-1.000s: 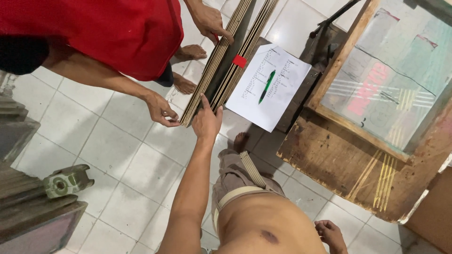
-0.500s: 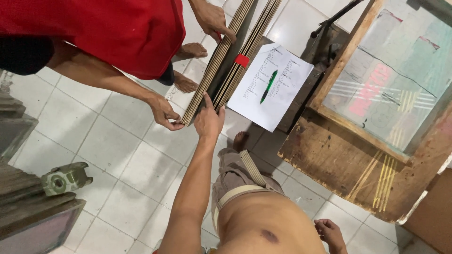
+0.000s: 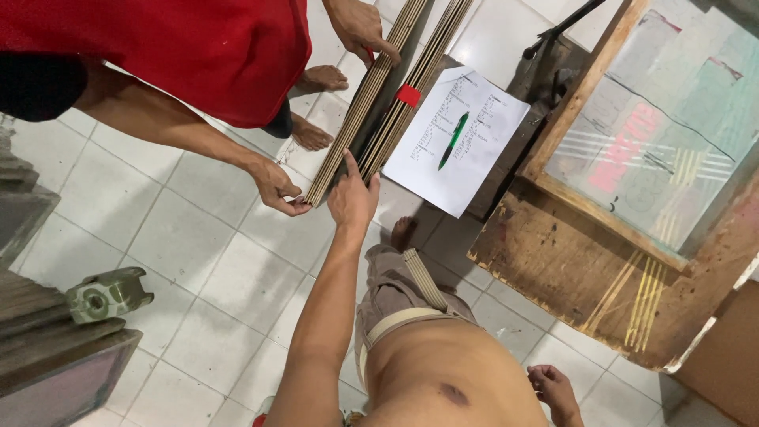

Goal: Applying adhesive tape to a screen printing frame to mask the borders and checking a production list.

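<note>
Roughly, from the boards outward:
Boards: two stacks of thin brown sheets (image 3: 371, 95) stand on edge on the tiled floor (image 3: 182, 237), slanting from lower left to upper right, a narrow gap between them.
Left hand (image 3: 352, 198): fingers stretched forward, pressed against the near end of the stacks at the gap.
Right hand (image 3: 553, 387): loosely curled at the person's side, holding nothing visible.
Co-worker: one hand (image 3: 277, 188) pinches the near end of the left stack; the other hand (image 3: 360, 28) grips its top edge farther along.
Beside: white sheet of paper (image 3: 462, 138) with a green pen (image 3: 453, 140), touching the right stack.
Edges: wooden framed screen (image 3: 632, 158) close on the right.
Room: open tiles on the left.
</note>
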